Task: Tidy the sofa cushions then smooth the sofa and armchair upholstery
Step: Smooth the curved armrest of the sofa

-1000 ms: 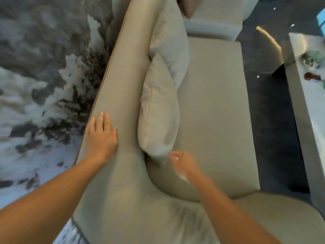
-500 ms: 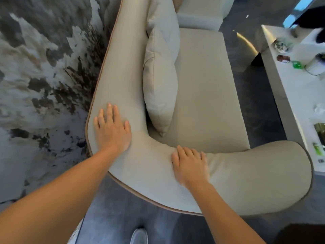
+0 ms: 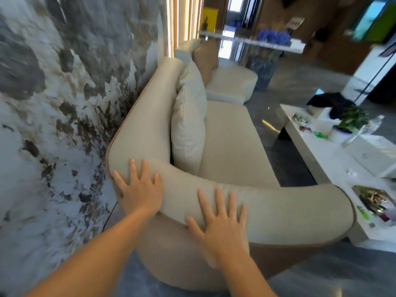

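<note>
Both hands flat on the beige sofa (image 3: 231, 133) armrest, at its near end. Left hand (image 3: 139, 189) at the back corner, fingers (image 3: 132, 168) spread wide, holding nothing. Right hand (image 3: 220, 228) mid-armrest, fingers also splayed. Cushions (image 3: 188, 129) stand against the backrest. White desk (image 3: 321, 168) to the right.

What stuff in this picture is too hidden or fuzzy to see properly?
All in the head view:
- Brown cushion: mostly hidden behind the cream cushions.
- Small items on the white coffee table: too small and blurred to name.
- Far shelf with blue things: blurred.
- Sofa base: cut off by the bottom edge and both arms.
- Palms of the left hand and right hand: pressed flat on the armrest.
</note>
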A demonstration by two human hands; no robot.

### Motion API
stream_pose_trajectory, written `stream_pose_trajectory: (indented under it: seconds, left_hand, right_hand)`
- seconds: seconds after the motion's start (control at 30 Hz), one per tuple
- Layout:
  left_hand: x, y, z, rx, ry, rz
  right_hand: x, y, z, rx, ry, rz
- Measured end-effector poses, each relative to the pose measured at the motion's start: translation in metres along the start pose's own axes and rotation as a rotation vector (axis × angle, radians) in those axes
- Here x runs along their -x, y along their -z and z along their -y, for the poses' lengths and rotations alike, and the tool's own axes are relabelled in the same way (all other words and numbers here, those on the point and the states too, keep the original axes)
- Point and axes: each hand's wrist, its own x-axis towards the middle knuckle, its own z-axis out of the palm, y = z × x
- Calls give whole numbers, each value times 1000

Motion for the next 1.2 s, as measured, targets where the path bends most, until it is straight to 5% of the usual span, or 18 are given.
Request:
stream_pose_trajectory:
  seconds: [0.17,0.67,0.8,0.93,1.2]
  left_hand:
    - [-5,-10,-4,27,32,-129]
    - [-126,-12,-19,47,-11,-166]
    - [-177,-13,-22,35,-34,-164]
    - [-219,-11,-22,-2,-65,-150]
    - [-236,-8,-26,70,-58,-160]
  right_hand:
    - [-10,-17,-2,42,10,-81]
    - [-132,-11,35,46,-51,-7]
    - [-175,-6,56,37,-46,-188]
    - [-213,-10,66,30,-59,-1]
    - [-233,-6,75,43,-54,20]
